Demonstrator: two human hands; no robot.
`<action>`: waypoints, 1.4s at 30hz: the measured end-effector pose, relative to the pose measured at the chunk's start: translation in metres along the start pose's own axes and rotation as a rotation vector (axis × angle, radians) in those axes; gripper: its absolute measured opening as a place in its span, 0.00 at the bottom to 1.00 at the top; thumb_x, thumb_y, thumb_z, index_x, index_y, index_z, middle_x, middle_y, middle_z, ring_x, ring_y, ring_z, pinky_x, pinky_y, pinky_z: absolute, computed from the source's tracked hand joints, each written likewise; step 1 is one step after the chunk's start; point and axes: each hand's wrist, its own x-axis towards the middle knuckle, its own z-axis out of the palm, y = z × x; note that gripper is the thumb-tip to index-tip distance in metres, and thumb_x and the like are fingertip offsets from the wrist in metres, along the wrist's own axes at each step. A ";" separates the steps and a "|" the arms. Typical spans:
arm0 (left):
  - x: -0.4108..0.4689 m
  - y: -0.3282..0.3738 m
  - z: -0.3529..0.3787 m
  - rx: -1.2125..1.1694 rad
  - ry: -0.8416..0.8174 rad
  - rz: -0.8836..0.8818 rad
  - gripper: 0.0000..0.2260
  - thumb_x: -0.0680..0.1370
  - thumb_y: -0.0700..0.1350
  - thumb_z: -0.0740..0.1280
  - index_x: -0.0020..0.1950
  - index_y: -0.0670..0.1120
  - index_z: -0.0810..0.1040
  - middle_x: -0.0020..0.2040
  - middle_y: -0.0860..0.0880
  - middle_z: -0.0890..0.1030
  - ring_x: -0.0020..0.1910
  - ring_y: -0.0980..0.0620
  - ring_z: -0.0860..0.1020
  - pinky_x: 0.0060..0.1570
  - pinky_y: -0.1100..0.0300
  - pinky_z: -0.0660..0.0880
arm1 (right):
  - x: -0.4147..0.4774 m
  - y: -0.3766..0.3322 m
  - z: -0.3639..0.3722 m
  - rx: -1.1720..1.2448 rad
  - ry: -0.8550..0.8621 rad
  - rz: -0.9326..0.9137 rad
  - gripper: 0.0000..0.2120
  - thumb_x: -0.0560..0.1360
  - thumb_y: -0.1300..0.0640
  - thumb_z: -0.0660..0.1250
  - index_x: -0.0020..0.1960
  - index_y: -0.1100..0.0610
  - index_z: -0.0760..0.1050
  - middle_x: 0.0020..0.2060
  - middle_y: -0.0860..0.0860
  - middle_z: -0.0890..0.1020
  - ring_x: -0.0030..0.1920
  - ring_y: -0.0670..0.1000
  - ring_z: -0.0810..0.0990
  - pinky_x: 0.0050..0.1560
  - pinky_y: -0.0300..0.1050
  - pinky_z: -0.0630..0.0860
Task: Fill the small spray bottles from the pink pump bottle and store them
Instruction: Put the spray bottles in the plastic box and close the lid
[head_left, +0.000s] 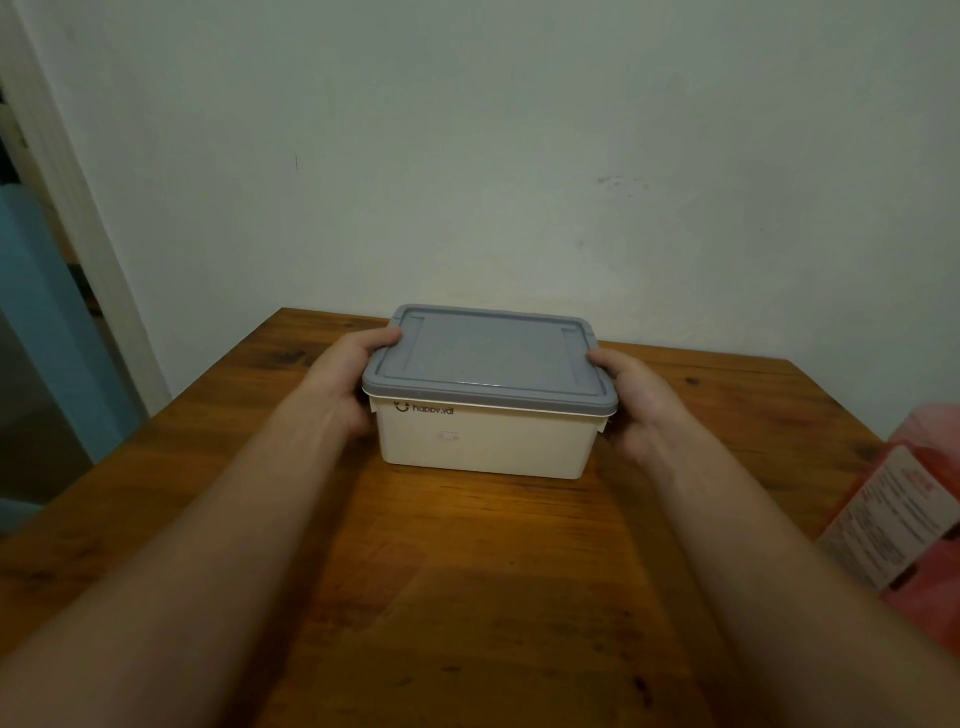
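Observation:
A white storage box (483, 441) with a grey lid (488, 358) stands on the wooden table (467, 571), near its far edge. The lid is on the box, so its contents are hidden. My left hand (343, 379) grips the box's left end, thumb resting on the lid's corner. My right hand (636, 400) grips the right end, thumb on the lid's edge. A pink bottle (904, 525) with a printed label lies at the table's right side, cut off by the frame. No small spray bottles are in view.
A pale wall rises right behind the table's far edge. At the left is a door frame (67, 218) with a blue panel beside it. Bare wood lies between me and the box.

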 end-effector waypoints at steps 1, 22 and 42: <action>0.000 0.000 0.000 0.002 -0.001 0.003 0.14 0.75 0.46 0.71 0.59 0.43 0.79 0.46 0.39 0.86 0.43 0.40 0.86 0.38 0.45 0.82 | 0.000 0.000 0.001 0.000 0.001 -0.001 0.12 0.77 0.54 0.66 0.56 0.60 0.78 0.50 0.58 0.85 0.53 0.58 0.83 0.53 0.55 0.80; -0.006 -0.005 0.000 -0.081 -0.053 0.011 0.14 0.76 0.49 0.71 0.58 0.43 0.83 0.52 0.40 0.85 0.51 0.40 0.84 0.49 0.44 0.81 | -0.011 0.005 -0.001 0.125 -0.062 0.043 0.14 0.75 0.51 0.70 0.57 0.58 0.81 0.51 0.57 0.85 0.53 0.58 0.83 0.50 0.56 0.82; -0.012 -0.049 -0.003 -0.140 -0.019 0.403 0.24 0.78 0.48 0.67 0.73 0.48 0.69 0.62 0.42 0.81 0.54 0.44 0.82 0.42 0.52 0.79 | -0.023 0.050 0.004 0.139 0.039 -0.386 0.31 0.75 0.53 0.70 0.74 0.45 0.63 0.66 0.52 0.75 0.63 0.55 0.76 0.61 0.59 0.76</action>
